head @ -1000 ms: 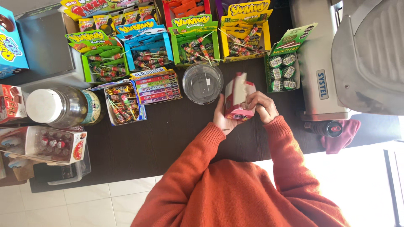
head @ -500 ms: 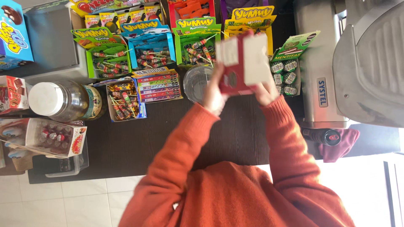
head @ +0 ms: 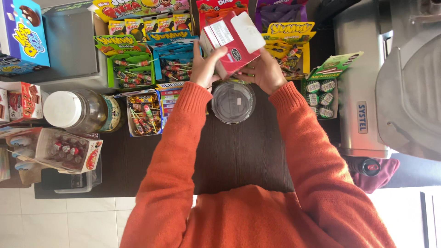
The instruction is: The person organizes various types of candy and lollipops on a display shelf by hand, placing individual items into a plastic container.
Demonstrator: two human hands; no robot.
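I hold a red and white cardboard box (head: 232, 40) in both hands, raised over the back rows of sweet displays. My left hand (head: 206, 66) grips its left side and my right hand (head: 262, 72) supports its lower right side. The box is tilted, its white flap pointing to the upper right. Directly below my hands stands a clear round jar (head: 233, 102) on the dark counter (head: 239, 156). Both my arms wear orange sleeves.
Green, blue and yellow display boxes of sweets (head: 125, 62) fill the back of the counter. A big jar with a white lid (head: 76, 110) lies at the left beside an open box of small sweets (head: 69, 150). A grey metal machine (head: 390, 82) stands at the right.
My hands have carried the red box away from my body, from above the counter's middle to over the back displays, past the clear jar. The view has shifted with them.
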